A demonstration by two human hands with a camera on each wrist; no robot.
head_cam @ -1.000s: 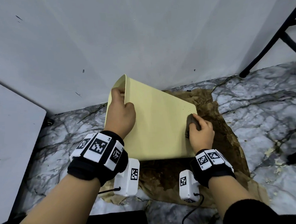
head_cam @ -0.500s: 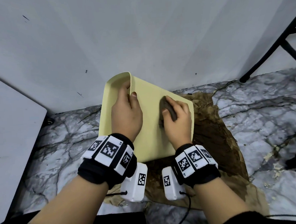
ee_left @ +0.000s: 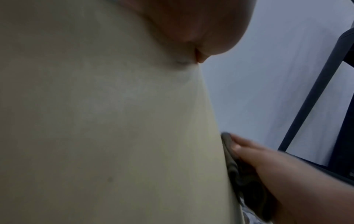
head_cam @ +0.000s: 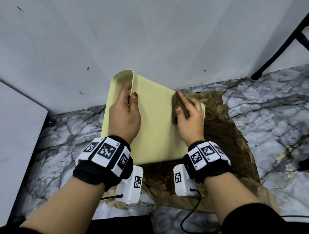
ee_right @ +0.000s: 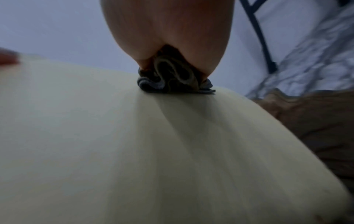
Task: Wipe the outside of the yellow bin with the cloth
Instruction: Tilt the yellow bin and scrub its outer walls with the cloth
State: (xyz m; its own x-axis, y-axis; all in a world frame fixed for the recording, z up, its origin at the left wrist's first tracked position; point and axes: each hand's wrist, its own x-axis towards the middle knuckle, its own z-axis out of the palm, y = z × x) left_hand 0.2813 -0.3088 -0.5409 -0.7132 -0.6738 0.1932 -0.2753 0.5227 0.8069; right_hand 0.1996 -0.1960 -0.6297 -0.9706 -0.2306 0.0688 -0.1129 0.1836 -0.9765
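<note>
Left hand (head_cam: 124, 115) clamps fingers over the tilted bin (head_cam: 156, 134) rim, steadying it; right hand (head_cam: 188, 116) fingers press the cloth (head_cam: 176, 104) mid-frame.

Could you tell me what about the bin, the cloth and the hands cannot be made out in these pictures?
- Bin inside: head view, hidden by its near wall and the left hand.
- Left hand fingertips: head view, behind the rim.
- Cloth: mostly under the right hand; blurred in the left wrist view.
- Bin base: hidden by the wrist devices.
</note>
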